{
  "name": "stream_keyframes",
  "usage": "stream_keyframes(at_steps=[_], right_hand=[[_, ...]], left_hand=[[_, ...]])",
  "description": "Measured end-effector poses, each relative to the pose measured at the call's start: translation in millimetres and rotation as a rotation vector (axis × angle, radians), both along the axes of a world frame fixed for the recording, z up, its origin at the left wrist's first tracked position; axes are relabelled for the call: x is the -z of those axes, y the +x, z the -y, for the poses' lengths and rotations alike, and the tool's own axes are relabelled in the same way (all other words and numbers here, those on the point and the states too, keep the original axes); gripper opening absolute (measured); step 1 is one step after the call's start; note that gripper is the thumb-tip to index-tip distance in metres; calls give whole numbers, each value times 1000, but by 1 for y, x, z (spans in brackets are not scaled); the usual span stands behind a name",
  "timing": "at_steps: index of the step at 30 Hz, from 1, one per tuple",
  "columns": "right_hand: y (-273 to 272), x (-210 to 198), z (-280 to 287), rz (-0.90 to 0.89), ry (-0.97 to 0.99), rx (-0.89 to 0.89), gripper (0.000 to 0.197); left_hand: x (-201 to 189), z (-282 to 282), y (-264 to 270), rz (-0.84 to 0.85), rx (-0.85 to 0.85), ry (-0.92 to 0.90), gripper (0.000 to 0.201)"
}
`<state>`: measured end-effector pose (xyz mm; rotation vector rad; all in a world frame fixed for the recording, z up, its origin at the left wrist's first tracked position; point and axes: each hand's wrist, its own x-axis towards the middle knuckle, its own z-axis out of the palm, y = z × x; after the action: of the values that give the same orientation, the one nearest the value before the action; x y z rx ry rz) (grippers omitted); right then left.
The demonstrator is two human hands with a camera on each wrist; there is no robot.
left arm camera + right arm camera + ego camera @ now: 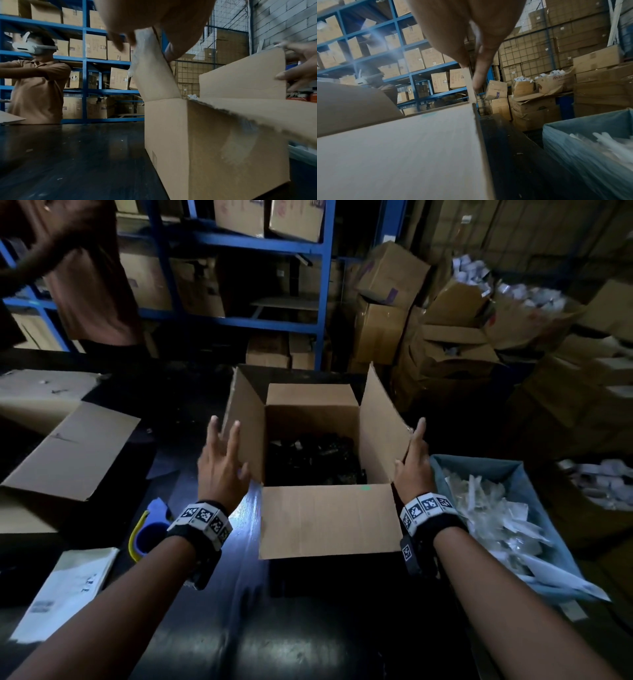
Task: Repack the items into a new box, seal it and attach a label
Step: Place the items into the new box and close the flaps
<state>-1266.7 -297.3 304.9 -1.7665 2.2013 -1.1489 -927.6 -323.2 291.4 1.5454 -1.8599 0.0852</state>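
Left hand (222, 465): fingers spread and straight, laid against the outer face of the left side flap (247, 422); thumb tip at the flap's lower edge. Holds nothing; the wrist view shows the fingers over the flap's top edge.

Right hand (412, 462): fingers straight and together, flat along the outside of the right side flap (380, 426), thumb at its near edge. Not curled round anything.

Between the two hands: the cardboard box (329, 518), plain brown, top open, standing on the dark table (239, 638). All four flaps up or out; the near flap lies toward the wrists, the far flap (311, 393) stands upright beyond the fingertips. Both side flaps tilt outward. Left flap's top edge carries torn clear tape in the left wrist view. Inside, low in the box, dark items (315, 455); kind cannot be told.

Just right of the right wrist: blue bin (534, 474) of clear plastic packets.

Left of the left wrist: blue-and-yellow tape dispenser (147, 529), a white sheet (65, 590), flattened cardboard (68, 450).

Beyond the fingertips: blue shelving (322, 268) with cartons; another person (37, 86) in a brown shirt at the table's far left.
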Motion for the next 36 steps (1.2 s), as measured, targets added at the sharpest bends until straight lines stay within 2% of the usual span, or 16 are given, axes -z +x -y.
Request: stream_keyframes(at_steps=[3, 5, 7, 10, 13, 16, 18, 20, 23, 25, 27, 30, 32, 36], right_hand=[[-8, 7, 6, -133, -73, 105, 105], [-11, 8, 8, -256, 3, 213, 97], [-10, 8, 7, -320, 119, 304, 83], [-8, 8, 4, -306, 290, 346, 65], [-9, 11, 2, -294, 441, 294, 52], [-3, 12, -2, -290, 569, 209, 50], [5, 12, -5, -255, 587, 152, 46], [15, 11, -9, -223, 571, 87, 42], [35, 14, -19, -339, 546, -45, 38], [50, 18, -27, -391, 581, -174, 46], [58, 20, -30, -398, 646, -228, 56], [57, 23, -25, -398, 655, -237, 60], [49, 29, -19, -379, 631, -231, 56], [24, 40, -4, -236, 599, -211, 52]], left_hand=[[0, -2, 1, 160, -188, 59, 69], [2, -6, 0, 246, -289, 146, 60], [5, -8, 1, 319, -299, 207, 50], [11, -4, -1, 362, -74, 288, 44], [12, 3, -8, 467, 242, 547, 56], [13, 11, -12, 599, 295, 652, 59], [16, 16, -13, 610, 272, 672, 58], [20, 17, -12, 579, 263, 661, 59], [29, 11, -11, 471, 265, 584, 60], [34, 4, -11, 342, 270, 544, 58], [35, -1, -11, 282, 283, 494, 57], [32, -12, -12, 373, 280, 348, 43], [31, -23, -17, 465, 292, 282, 41], [38, -50, -39, 420, 362, 229, 41]])
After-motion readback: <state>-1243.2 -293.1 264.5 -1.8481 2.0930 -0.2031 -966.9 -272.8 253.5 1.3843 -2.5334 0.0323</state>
